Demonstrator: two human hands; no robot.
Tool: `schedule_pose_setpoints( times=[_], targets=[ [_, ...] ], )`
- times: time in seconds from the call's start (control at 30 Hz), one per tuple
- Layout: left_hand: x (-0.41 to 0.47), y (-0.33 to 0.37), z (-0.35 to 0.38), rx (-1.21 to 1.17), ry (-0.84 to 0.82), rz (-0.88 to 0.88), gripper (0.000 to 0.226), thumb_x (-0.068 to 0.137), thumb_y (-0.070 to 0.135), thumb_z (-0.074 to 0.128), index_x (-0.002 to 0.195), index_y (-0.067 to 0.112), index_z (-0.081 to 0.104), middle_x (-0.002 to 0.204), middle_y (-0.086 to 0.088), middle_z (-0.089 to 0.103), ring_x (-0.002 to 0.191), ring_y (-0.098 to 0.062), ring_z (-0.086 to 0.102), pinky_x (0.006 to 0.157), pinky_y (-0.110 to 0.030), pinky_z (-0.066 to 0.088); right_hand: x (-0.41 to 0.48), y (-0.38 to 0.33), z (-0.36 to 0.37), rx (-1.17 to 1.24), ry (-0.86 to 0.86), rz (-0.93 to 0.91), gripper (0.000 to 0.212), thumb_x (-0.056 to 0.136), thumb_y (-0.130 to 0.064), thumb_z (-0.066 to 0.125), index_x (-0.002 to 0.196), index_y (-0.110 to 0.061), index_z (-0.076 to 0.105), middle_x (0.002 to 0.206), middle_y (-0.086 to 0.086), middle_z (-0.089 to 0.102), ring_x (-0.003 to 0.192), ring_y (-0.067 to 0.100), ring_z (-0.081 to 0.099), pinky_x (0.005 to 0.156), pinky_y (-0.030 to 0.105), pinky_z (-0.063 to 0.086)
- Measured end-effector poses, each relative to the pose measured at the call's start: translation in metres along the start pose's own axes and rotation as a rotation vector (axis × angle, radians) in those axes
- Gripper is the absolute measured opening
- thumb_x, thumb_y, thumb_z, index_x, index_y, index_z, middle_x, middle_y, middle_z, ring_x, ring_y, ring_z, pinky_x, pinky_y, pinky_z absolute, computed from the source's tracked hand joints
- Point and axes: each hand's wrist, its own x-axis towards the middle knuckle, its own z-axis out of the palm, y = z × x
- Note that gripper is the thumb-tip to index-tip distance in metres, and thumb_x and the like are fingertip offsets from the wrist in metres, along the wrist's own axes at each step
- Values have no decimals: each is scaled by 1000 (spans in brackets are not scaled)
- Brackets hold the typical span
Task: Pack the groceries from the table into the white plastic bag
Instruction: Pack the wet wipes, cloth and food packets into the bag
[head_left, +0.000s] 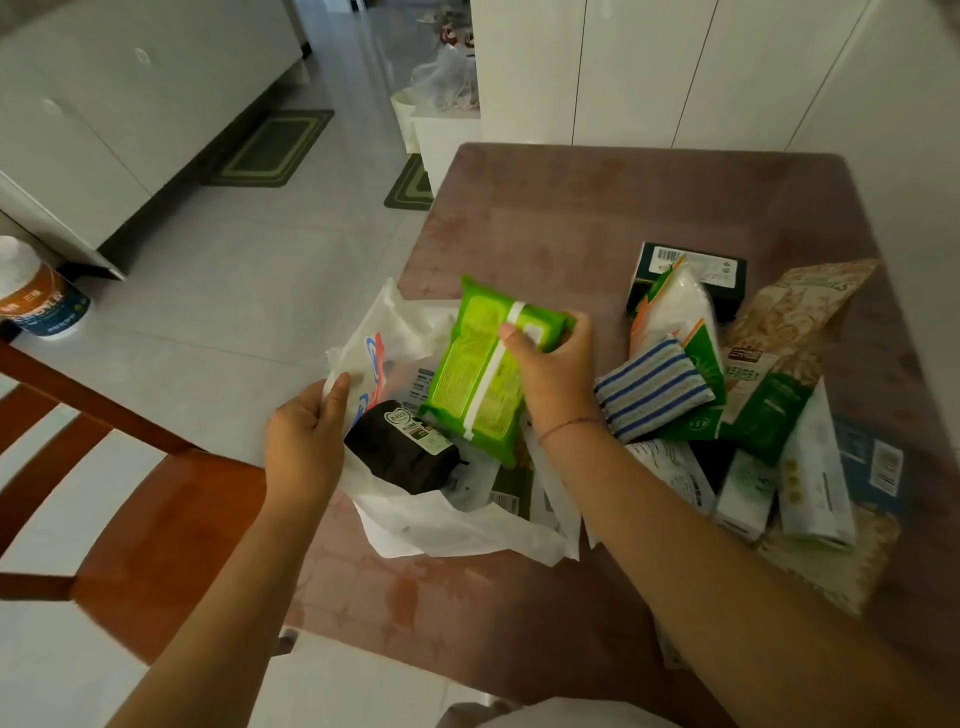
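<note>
My right hand (556, 374) grips a bright green flat packet (478, 379) with a white stripe, held tilted over the mouth of the white plastic bag (457, 525). My left hand (304, 441) pinches the bag's left rim and holds it open. Inside the bag lie a black wrapped pack (402, 452) with a white label and some flat printed packets. The bag rests at the left edge of the mauve-covered table (597, 208).
More groceries lie heaped at the right: a blue-striped cloth (652, 389), a white rice-like bag (685, 306), a dark box (691, 270), a tall oat-printed pack (784, 332), white cartons (815, 467). A wooden chair (140, 499) stands at the left.
</note>
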Motion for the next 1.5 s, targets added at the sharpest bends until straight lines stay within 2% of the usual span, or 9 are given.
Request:
schedule_pose_setpoints(
  times=[0.13, 0.23, 0.4, 0.73, 1.03, 1.17, 1.23, 1.33, 1.5],
  targets=[
    [1, -4, -5, 38, 7, 55, 35, 96, 30, 47, 113, 6, 65, 92, -11, 69, 73, -18, 60, 61, -21, 45, -3, 33, 18, -164, -159, 97, 48, 79, -21, 73, 116, -10, 45, 101, 1, 57, 90, 17, 57, 75, 28, 47],
    [20, 0, -9, 161, -26, 77, 46, 90, 26, 59, 133, 16, 48, 117, -10, 61, 94, -23, 60, 77, -27, 51, 2, 44, 15, -188, -221, 138, 49, 80, -18, 71, 118, -8, 43, 102, 2, 56, 90, 17, 56, 80, 33, 50],
    [84, 30, 8, 771, -240, 586, 84, 78, 23, 74, 147, 20, 26, 143, -11, 41, 127, -33, 42, 104, -48, 35, 5, 50, 14, -122, -214, 171, 57, 77, -14, 74, 121, -9, 39, 99, -5, 56, 90, 14, 58, 85, 34, 51],
    [140, 54, 42, 923, -638, 647, 25, 87, 30, 62, 108, 17, 68, 112, -3, 66, 100, -19, 58, 87, -33, 46, 15, 60, 0, -23, -299, 276, 49, 75, -10, 75, 119, 1, 56, 120, 16, 64, 106, 29, 63, 91, 43, 53],
    [141, 81, 44, -218, -463, 33, 23, 91, 29, 57, 94, 10, 69, 85, 0, 67, 74, -10, 61, 64, -17, 49, 20, 45, 14, -94, -423, 220, 41, 78, -3, 71, 116, -3, 55, 114, 14, 64, 98, 23, 61, 88, 36, 52],
    [145, 104, 32, -516, -510, -24, 23, 95, 27, 51, 81, 14, 63, 86, -1, 66, 80, -12, 60, 82, -26, 50, 24, 50, 37, -52, -341, 201, 59, 80, -6, 69, 130, -10, 39, 117, 12, 60, 105, 28, 60, 93, 41, 50],
    [145, 104, 24, -279, -559, 128, 31, 91, 41, 55, 102, 14, 64, 107, -1, 66, 98, -13, 60, 93, -33, 47, 27, 56, 43, -58, -221, 195, 66, 82, -8, 68, 137, -14, 31, 119, 8, 55, 106, 22, 55, 94, 37, 47],
    [132, 97, 19, 290, -942, 323, 87, 70, 58, 70, 141, 26, 33, 145, 4, 39, 131, -16, 38, 107, -39, 32, 27, 58, 44, -130, -197, 161, 66, 84, -14, 66, 139, -14, 28, 116, 7, 54, 101, 17, 52, 88, 31, 45],
    [93, 57, 30, 930, -1132, 432, 135, 56, 54, 82, 147, 31, -15, 160, 0, -2, 145, -29, 7, 113, -55, 16, 30, 57, 35, -332, -268, 42, 51, 84, -19, 65, 127, -9, 39, 124, 10, 56, 109, 21, 55, 96, 39, 48]
  ],
)
